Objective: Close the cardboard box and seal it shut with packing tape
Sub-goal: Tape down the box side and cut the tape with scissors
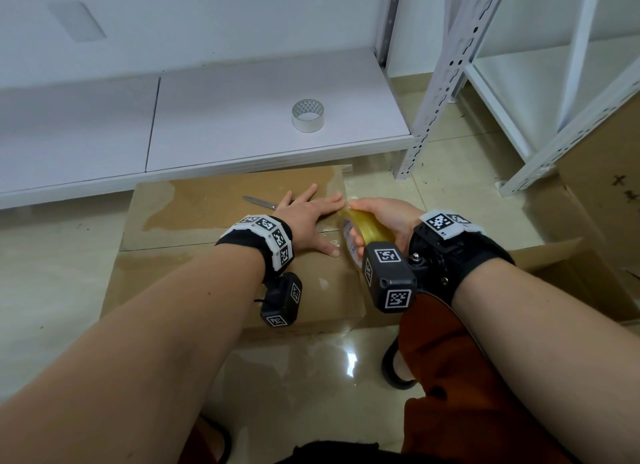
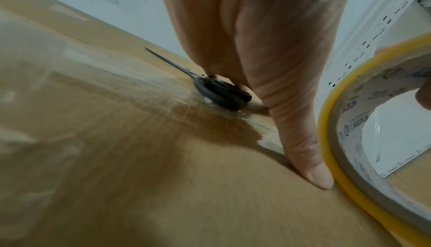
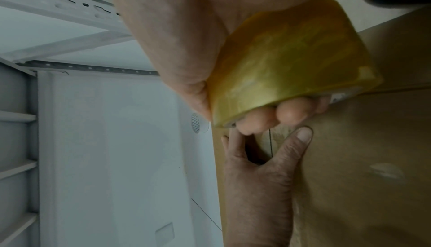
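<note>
R hand [image 1: 381, 217] grips the yellow tape roll [image 1: 367, 233], fingers through the core, at the cardboard box's [image 1: 221, 290] right edge, prob. to draw tape along the flap seam. L hand [image 1: 311, 217] lies flat, fingers spread, pinning the shut flaps beside it. Scissors [image 1: 259, 202] lie just beyond, within reach. Floor free to the right; shelf [image 1: 242, 141] w/ spare roll [image 1: 308, 115] crowds the far edge.

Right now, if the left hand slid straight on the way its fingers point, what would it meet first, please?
Probably nothing on the box: the left hand lies flat on the brown cardboard box, fingers pointing toward its far right edge. The metal scissors lie left of that line. Depth beyond is unclear.
</note>
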Action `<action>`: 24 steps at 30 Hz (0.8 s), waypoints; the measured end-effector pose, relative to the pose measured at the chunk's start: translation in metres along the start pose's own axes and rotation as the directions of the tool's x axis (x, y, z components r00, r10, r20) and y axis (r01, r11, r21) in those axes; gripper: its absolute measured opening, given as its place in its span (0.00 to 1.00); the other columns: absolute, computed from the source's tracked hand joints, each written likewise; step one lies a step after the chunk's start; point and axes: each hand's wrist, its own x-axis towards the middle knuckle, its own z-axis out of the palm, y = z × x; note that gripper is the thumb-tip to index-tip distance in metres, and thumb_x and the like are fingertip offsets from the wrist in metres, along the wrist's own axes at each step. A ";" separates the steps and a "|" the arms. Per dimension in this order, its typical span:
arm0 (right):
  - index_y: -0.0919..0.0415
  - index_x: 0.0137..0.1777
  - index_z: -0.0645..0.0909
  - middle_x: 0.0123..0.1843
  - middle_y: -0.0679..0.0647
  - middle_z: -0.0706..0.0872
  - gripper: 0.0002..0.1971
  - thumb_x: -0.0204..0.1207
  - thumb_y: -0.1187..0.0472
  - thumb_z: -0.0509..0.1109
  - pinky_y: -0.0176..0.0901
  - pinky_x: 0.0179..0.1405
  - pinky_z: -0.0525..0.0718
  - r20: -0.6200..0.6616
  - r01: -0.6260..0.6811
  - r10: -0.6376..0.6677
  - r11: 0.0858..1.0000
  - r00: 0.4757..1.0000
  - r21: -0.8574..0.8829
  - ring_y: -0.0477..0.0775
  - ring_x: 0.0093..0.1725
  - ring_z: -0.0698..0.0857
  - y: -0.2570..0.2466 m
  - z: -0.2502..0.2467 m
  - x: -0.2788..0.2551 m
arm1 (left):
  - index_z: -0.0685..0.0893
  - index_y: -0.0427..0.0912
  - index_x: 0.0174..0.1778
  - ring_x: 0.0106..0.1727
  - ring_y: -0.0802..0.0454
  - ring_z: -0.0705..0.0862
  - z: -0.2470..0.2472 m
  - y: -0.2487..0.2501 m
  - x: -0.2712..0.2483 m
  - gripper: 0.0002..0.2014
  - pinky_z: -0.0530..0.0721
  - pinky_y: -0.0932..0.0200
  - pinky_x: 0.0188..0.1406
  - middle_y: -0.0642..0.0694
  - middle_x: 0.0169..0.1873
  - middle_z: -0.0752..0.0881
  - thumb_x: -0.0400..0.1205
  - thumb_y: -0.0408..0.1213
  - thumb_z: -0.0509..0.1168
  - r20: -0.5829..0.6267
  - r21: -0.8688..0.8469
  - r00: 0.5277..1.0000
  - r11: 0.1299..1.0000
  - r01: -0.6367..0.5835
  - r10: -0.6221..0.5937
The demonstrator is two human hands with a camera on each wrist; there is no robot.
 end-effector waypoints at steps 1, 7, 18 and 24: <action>0.66 0.32 0.76 0.19 0.55 0.80 0.24 0.83 0.48 0.60 0.35 0.22 0.78 0.003 -0.001 0.001 1.000 1.000 -0.004 0.51 0.18 0.79 0.000 0.000 0.000 | 0.53 0.65 0.83 0.85 0.53 0.39 0.000 0.000 0.000 0.51 0.36 0.35 0.81 0.67 0.82 0.52 0.67 0.63 0.74 -0.001 0.002 1.000 1.000 -0.002 0.002; 0.60 0.40 0.76 0.26 0.53 0.82 0.13 0.83 0.53 0.63 0.34 0.23 0.80 -0.057 0.018 -0.013 0.995 0.998 0.094 0.48 0.20 0.82 0.002 0.000 0.004 | 0.51 0.61 0.84 0.85 0.51 0.38 0.003 0.004 -0.005 0.51 0.36 0.33 0.80 0.64 0.83 0.50 0.69 0.61 0.74 -0.027 0.006 1.000 1.000 -0.003 0.003; 0.63 0.45 0.77 0.30 0.57 0.81 0.16 0.77 0.48 0.68 0.45 0.32 0.81 -0.084 -0.062 0.063 0.998 0.994 0.003 0.55 0.26 0.80 0.000 -0.001 0.003 | 0.62 0.64 0.80 0.85 0.53 0.44 0.014 0.013 -0.020 0.38 0.34 0.35 0.80 0.60 0.79 0.67 0.76 0.51 0.72 -0.121 -0.050 0.991 0.997 -0.059 0.052; 0.66 0.33 0.78 0.28 0.60 0.81 0.26 0.79 0.42 0.65 0.44 0.29 0.83 -0.005 -0.002 0.003 0.987 1.000 0.161 0.57 0.25 0.81 0.012 0.001 -0.004 | 0.62 0.66 0.78 0.85 0.53 0.43 0.017 0.017 -0.020 0.38 0.33 0.34 0.80 0.63 0.80 0.65 0.73 0.57 0.70 -0.087 -0.059 0.996 0.998 -0.032 0.027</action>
